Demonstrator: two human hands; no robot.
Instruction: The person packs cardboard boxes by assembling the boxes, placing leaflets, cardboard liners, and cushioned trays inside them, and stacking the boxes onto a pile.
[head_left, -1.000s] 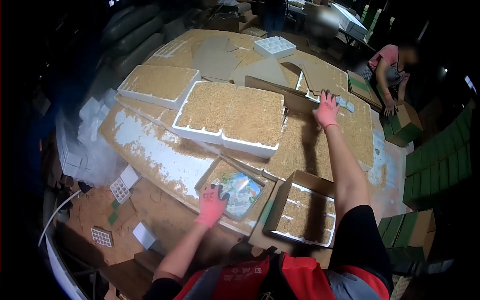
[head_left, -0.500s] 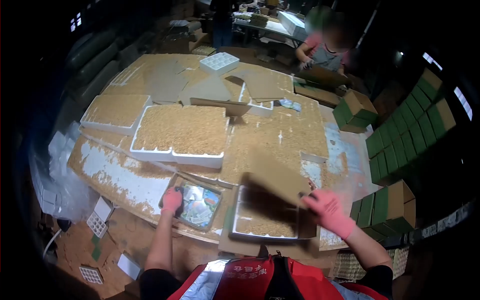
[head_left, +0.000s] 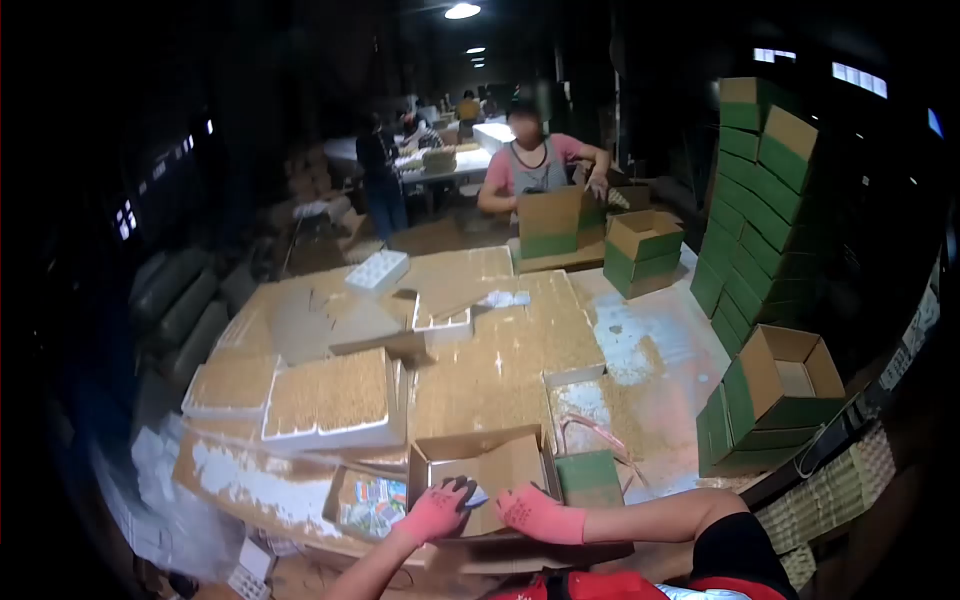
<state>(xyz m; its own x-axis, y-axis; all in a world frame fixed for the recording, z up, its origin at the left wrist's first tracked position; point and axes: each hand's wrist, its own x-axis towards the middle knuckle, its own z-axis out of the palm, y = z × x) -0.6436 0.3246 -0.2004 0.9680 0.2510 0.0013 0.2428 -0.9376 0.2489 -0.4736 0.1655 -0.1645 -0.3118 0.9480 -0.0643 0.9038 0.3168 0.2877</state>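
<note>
An open cardboard box (head_left: 548,462) stands at the table's near edge, with a sheet of brown cardboard (head_left: 505,465) inside it. Both hands wear pink gloves with dark fingertips. My left hand (head_left: 440,510) is closed on a small bluish-white packet (head_left: 478,497) over the box's near left part. Over the near right part, my right hand (head_left: 535,512) has its fingers curled down beside the cardboard sheet; whatever they may hold is hidden. Left of the box lies a shallow tray (head_left: 333,510) with colourful printed packets (head_left: 375,505), partly behind my left wrist.
White foam trays (head_left: 290,440) filled with tan grain-like material stand on the table's left. Green-and-brown cartons (head_left: 765,215) are stacked at the right. Across the table, a person (head_left: 545,165) handles an open carton (head_left: 548,222). A green flap (head_left: 588,480) lies right of my box.
My view has tilted up. The cardboard sheet, earlier raised in my right hand, is now in the box. My left hand has moved from the packet tray to the box with a packet.
</note>
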